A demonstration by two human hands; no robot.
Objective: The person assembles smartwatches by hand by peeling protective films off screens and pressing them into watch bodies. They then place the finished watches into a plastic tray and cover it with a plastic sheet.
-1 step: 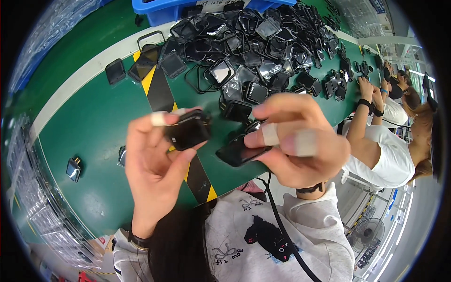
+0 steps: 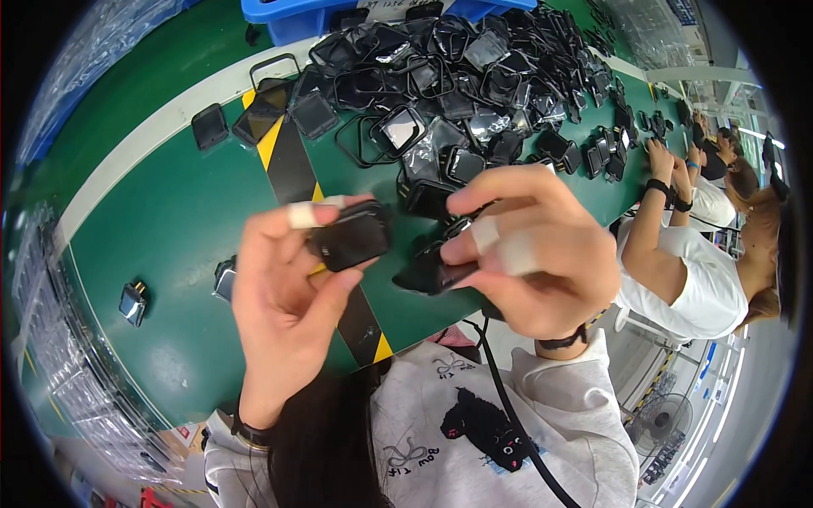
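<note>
Above the green table [image 2: 182,220], my left hand [image 2: 292,305] grips a black rounded-square device [image 2: 354,239] by its edges, between thumb and fingers. Beside it, my right hand [image 2: 550,254] pinches a thin dark glossy panel [image 2: 423,269], blurred and tilted. The two pieces are apart, with a small gap. Just beyond my right fingers lies another black square case [image 2: 426,200], partly covered by them. A small black unit with gold-coloured prongs [image 2: 133,303] rests at the left, and a similar unit [image 2: 224,279] is partly hidden by my left hand.
A big heap of black frames, cases and film-wrapped panels [image 2: 440,85] spreads across the far side, before a blue bin [image 2: 296,19]. Yellow-black tape [image 2: 292,173] crosses the table. Clear plastic trays [image 2: 85,339] stand at left. Co-workers [image 2: 669,245] sit along the right.
My left hand has shifted slightly right with the black device. My right hand has drawn a little to the left, and its panel has tilted.
</note>
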